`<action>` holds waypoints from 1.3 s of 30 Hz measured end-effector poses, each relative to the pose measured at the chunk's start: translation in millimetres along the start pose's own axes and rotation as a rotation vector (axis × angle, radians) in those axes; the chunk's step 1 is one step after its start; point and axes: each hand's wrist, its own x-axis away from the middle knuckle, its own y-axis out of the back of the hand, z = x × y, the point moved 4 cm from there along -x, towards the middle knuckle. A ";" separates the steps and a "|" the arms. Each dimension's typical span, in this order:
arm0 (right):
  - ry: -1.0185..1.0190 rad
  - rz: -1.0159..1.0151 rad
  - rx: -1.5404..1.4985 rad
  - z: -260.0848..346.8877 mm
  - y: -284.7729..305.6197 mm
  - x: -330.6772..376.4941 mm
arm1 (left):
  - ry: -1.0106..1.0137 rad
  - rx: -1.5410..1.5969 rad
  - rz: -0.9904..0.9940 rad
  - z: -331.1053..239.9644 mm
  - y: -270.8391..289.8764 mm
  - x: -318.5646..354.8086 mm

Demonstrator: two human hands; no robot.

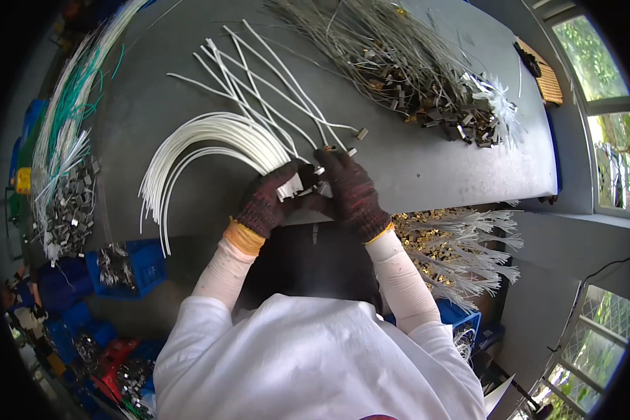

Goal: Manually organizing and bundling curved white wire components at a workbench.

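My left hand (pixel 262 201), in a dark red-and-black knit glove, is closed round a thick bundle of white cables (pixel 203 133). The bundle bows out to the left, and its evened ends show at my thumb. My right hand (pixel 357 196), gloved alike, is beside it with bent fingers at the ends of several loose white cables (pixel 259 84) fanning out ahead. Its fingers appear closed on one cable end, though the grip is partly hidden. A small metal connector (pixel 361 133) on a loose cable lies just beyond the right fingertips.
Grey wires with metal connectors (pixel 427 98) are heaped at the table's (pixel 469 175) far right. White and green cables (pixel 66 133) lie along the left. Cables with gold-coloured ends (pixel 434 245) sit below the right table edge. A blue crate (pixel 147 266) stands low at left.
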 end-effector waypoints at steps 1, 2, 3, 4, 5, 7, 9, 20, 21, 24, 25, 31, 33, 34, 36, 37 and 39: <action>-0.106 -0.125 -0.007 -32.2 2.8 5.1 | 0.131 0.112 -0.143 -9.8 -1.2 -1.4; -0.198 -0.248 -0.026 -57.2 11.6 5.0 | 0.255 0.215 -0.299 -18.8 1.2 1.6; -0.325 -0.266 0.101 -75.2 27.6 -4.3 | 0.323 0.113 -0.315 -24.0 7.7 2.8; -0.319 -0.353 0.190 -104.5 39.1 -9.3 | 0.325 0.108 -0.300 -25.6 1.6 0.9; -0.303 -0.376 0.317 -112.5 53.8 -19.6 | 0.287 0.049 -0.350 -29.6 0.0 1.7; -0.313 -0.336 0.392 -129.8 68.2 -44.9 | 0.277 0.070 -0.412 -25.7 7.8 -1.4; -0.326 -0.293 0.462 -148.7 71.2 -61.4 | 0.289 0.135 -0.407 -19.2 10.3 -4.1; -0.370 -0.011 0.546 -138.2 81.3 -43.5 | 0.339 0.367 -0.343 1.8 10.6 -5.8; -0.372 -0.010 0.546 -128.5 83.9 -34.6 | 0.251 0.203 -0.244 1.9 3.1 -7.9; -0.524 0.159 0.264 -112.0 80.5 -6.9 | 0.249 0.082 -0.138 17.2 -5.3 -18.5; -0.514 0.206 0.206 -105.4 76.1 0.6 | 0.035 -0.312 -0.068 12.6 -19.3 -22.5; -0.366 0.020 -0.014 -73.8 44.2 50.2 | -0.413 -0.687 -0.088 51.8 -43.7 -42.5; -0.445 0.014 -0.115 -59.3 40.0 61.0 | -0.144 -0.423 -0.174 58.0 -50.1 -47.1; -0.515 0.015 -0.220 -48.9 37.9 66.6 | 0.120 -0.158 -0.264 66.7 -50.5 -46.6; -0.457 -0.077 -0.366 -24.5 39.1 78.0 | -0.141 -0.689 -0.058 51.6 -65.0 -44.6; -0.389 -0.119 -0.280 -28.0 35.1 87.3 | 0.076 -0.485 -0.255 52.9 -75.1 -45.8; -0.339 -0.230 -0.354 -31.4 20.3 105.1 | 0.284 -0.279 -0.448 60.8 -80.1 -46.5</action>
